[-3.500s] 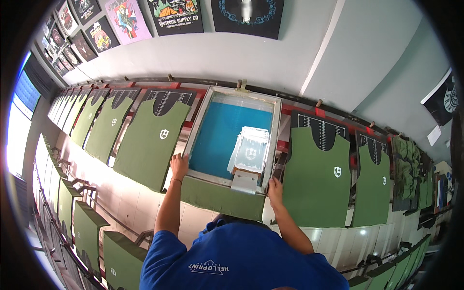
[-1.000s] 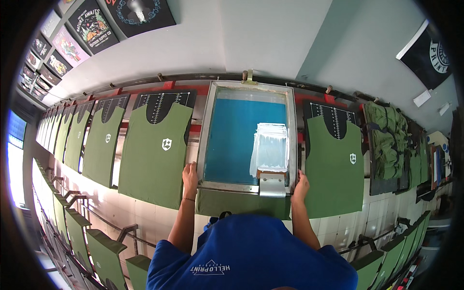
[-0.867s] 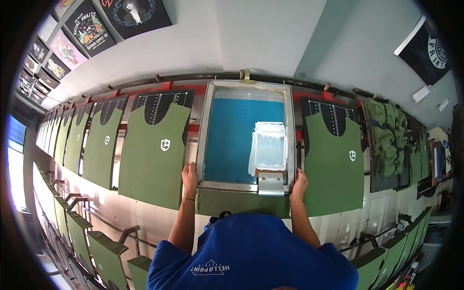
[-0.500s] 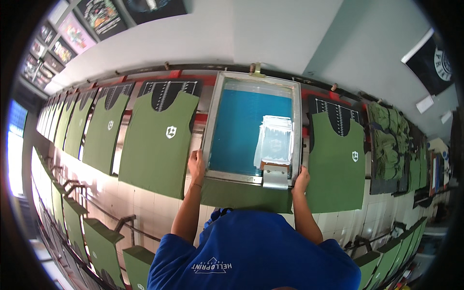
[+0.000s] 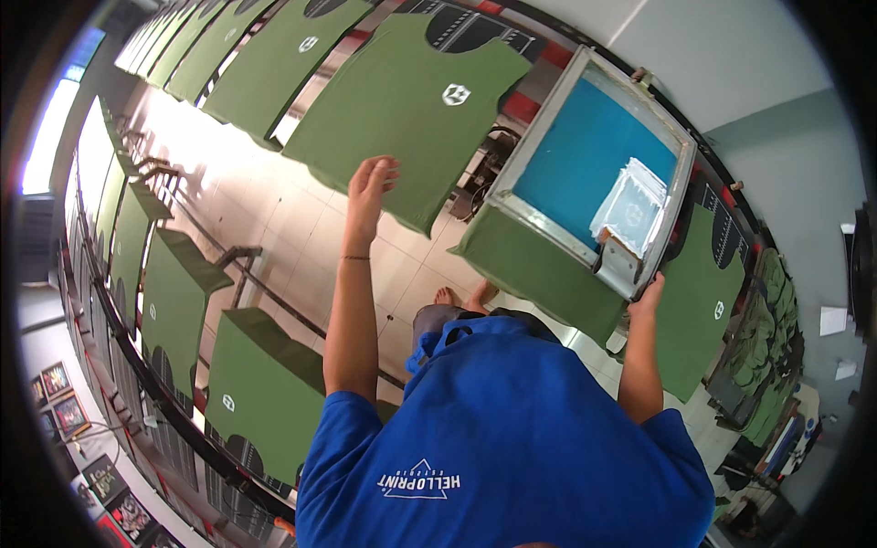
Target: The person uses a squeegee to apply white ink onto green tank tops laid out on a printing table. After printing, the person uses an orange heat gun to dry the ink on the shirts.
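Observation:
A screen-printing frame [image 5: 537, 157] with blue mesh [image 5: 594, 137] lies over a green shirt [image 5: 539, 260] whose lower part sticks out toward me. White ink [image 5: 632, 208] covers a patch of the mesh at its near right. A metal squeegee [image 5: 619, 267] rests there, leaning over the frame's near edge. My right hand [image 5: 647, 300] is closed round the frame's near right corner, its fingers partly hidden. Apart from the frame, my left hand [image 5: 372, 187] is raised in front of a printed green shirt [image 5: 402, 119], fingers loosely bent and holding nothing.
More green shirts with small white emblems lie on boards along the far rail [image 5: 575, 35]. Another printed shirt [image 5: 699, 301] is right of the frame, then a pile of crumpled green garments [image 5: 763, 333]. A second row of shirt boards [image 5: 260, 365] stands left behind me, beside a metal rail [image 5: 283, 297].
My left hand has let go of the frame's left side and moved away to the left. My right hand stays at the frame's corner. The view has turned to the left.

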The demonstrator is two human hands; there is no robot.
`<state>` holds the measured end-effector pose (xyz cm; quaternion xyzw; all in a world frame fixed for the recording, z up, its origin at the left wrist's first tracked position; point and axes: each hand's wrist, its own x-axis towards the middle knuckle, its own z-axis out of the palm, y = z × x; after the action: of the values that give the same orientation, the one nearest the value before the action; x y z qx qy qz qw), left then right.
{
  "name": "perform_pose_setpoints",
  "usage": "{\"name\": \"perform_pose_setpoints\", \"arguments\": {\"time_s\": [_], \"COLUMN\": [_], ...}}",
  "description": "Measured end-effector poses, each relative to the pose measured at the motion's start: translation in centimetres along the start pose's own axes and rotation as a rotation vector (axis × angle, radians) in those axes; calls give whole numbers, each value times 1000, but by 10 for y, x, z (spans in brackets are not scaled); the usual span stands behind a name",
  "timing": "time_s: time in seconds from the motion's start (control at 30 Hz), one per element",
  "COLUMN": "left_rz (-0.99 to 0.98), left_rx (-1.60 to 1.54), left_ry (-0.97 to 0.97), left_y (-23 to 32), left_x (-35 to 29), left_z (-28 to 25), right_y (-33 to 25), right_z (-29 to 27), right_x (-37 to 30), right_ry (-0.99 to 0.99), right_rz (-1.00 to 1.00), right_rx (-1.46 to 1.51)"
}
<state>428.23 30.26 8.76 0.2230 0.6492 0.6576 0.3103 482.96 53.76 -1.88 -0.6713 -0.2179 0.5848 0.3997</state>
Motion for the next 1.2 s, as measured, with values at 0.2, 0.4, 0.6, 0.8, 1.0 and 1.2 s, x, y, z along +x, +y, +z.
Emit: {"name": "perform_pose_setpoints", "arguments": {"time_s": [0.2, 0.4, 0.6, 0.8, 1.0, 1.2], "left_rz": [-112, -253, -332, -314, -336, -558], "left_rx": [-25, -24, 50, 192, 412, 299], "left_ry": [208, 135, -243, -627, -1035, -1111], "left_y": [-28, -50, -55, -56, -29, -45], "left_x": [-72, -130, -168, -161, -128, -130], "left_z": [-91, -102, -33, 81, 201, 280], "right_y": [9, 16, 7, 20, 23, 7], "right_z": [0, -7, -5, -7, -4, 2], "right_x": [-7, -10, 2, 7, 11, -4], "right_ry": [97, 90, -45, 57, 85, 158], "right_rz": [-91, -81, -56, -138, -117, -308], "right_rx": [-119, -1, 157, 175, 185, 39]}}
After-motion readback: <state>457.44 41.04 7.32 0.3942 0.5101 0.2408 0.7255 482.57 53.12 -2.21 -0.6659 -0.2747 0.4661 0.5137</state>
